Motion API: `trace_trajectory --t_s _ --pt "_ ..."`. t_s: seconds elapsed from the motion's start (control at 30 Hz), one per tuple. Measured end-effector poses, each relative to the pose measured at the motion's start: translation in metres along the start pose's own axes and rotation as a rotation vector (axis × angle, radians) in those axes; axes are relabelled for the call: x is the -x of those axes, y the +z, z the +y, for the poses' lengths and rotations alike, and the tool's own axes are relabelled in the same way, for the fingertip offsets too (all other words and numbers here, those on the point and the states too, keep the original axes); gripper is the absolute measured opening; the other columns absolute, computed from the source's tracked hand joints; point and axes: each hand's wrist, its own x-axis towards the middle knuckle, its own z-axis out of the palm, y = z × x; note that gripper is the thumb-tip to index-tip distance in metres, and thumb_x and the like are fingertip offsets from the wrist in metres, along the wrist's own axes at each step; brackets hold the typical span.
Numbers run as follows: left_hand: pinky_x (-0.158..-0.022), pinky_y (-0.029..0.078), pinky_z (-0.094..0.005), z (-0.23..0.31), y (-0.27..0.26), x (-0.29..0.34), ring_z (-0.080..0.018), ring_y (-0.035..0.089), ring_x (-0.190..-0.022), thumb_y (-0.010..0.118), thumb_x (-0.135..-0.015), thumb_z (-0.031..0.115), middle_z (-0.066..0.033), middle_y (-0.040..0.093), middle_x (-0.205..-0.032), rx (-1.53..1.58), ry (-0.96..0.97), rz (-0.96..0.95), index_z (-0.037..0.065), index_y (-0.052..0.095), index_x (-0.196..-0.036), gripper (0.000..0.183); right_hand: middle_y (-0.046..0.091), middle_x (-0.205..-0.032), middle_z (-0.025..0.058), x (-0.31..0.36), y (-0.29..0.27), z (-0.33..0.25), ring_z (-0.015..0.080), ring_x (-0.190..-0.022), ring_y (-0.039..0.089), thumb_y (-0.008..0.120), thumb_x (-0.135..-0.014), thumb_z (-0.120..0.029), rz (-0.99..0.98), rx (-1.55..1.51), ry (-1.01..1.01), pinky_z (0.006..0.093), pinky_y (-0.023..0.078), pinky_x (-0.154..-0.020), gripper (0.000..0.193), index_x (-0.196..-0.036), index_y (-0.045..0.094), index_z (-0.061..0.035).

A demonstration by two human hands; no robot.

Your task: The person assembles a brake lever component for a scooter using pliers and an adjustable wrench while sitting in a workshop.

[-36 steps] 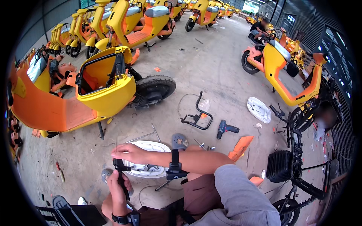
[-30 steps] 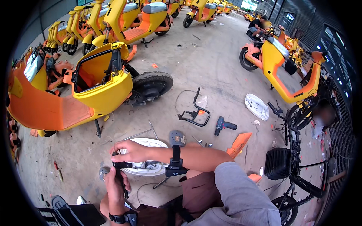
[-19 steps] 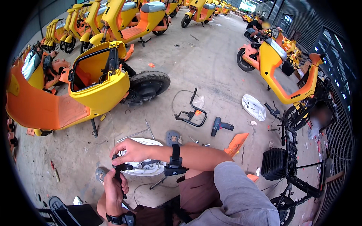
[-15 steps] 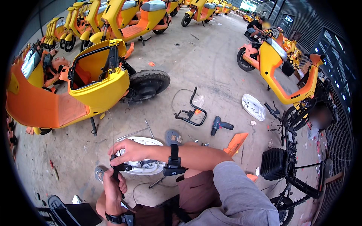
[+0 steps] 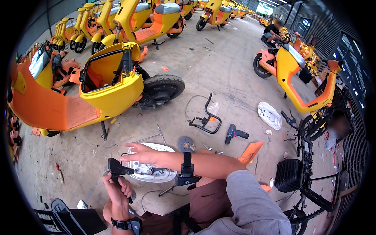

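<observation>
My left hand (image 5: pixel 117 192) is closed round the lower part of a black T-shaped object (image 5: pixel 120 169), holding it up at the lower left. Its kind is not clear from here. My right hand (image 5: pixel 138 153) is just beyond and to the right of its head, fingers apart and nothing visible in them. Below the right hand a white oval scooter seat shell (image 5: pixel 160 177) lies with its ribbed hollow side up and metal fittings in it. My right forearm crosses over part of the shell.
A cordless drill (image 5: pixel 236 133), a bent black tube frame (image 5: pixel 207 125), another white seat shell (image 5: pixel 269 116) and an orange panel (image 5: pixel 250 152) lie on the concrete. A yellow scooter (image 5: pixel 111 92) stands left, a stripped black scooter frame (image 5: pixel 305 164) right. A person (image 5: pixel 273 33) crouches far off.
My right hand has come off the black object, its fingers spreading. The object's head is now more exposed in my left hand. The whole view has shifted slightly.
</observation>
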Motion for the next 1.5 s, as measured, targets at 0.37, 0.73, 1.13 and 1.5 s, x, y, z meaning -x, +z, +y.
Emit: trace_trajectory --t_s 0.37,0.73,1.13,1.5 --pt "-0.030 0.021 -0.0271 0.001 0.007 0.005 -0.0137 0.027 -0.033 0.038 -0.094 0.055 0.0004 0.029 -0.042 0.086 0.141 0.003 0.010 0.042 -0.053 0.061 0.062 -0.099 0.0038 -0.020 0.012 0.035 0.0140 -0.091 0.059 0.070 -0.089 -0.030 0.409 0.018 -0.399 0.0266 0.048 -0.078 0.036 -0.108 0.061 -0.0022" --pt "-0.031 0.021 -0.0275 -0.004 0.007 0.006 -0.0138 0.027 -0.034 0.038 -0.094 0.054 0.0001 0.028 -0.042 0.033 0.149 -0.026 0.010 0.042 -0.054 0.060 0.062 -0.115 0.0051 -0.014 0.012 0.020 0.0147 -0.110 0.055 0.047 -0.098 -0.055 -0.136 -0.064 0.064 0.0360 0.046 -0.088 0.054 -0.120 0.063 -0.0082" --pt "-0.031 0.023 -0.0275 -0.008 0.016 0.002 -0.0135 0.027 -0.035 0.042 -0.093 0.052 -0.0001 0.029 -0.045 -0.042 0.039 -0.016 0.010 0.043 -0.059 0.054 0.063 -0.098 0.0004 0.003 0.014 0.006 0.0088 -0.089 0.053 0.056 -0.097 -0.051 -0.147 0.013 -0.099 0.0248 0.041 -0.077 0.054 -0.117 0.067 -0.0023" --pt "-0.031 0.024 -0.0274 -0.010 0.012 -0.001 -0.0130 0.028 -0.036 0.042 -0.093 0.052 0.0005 0.028 -0.046 -0.003 0.005 -0.007 0.010 0.042 -0.061 0.053 0.064 -0.094 0.0030 -0.011 0.014 0.018 0.0105 -0.084 0.056 0.060 -0.095 -0.049 -0.009 0.142 -0.142 0.0270 0.045 -0.073 0.051 -0.109 0.065 -0.0001"
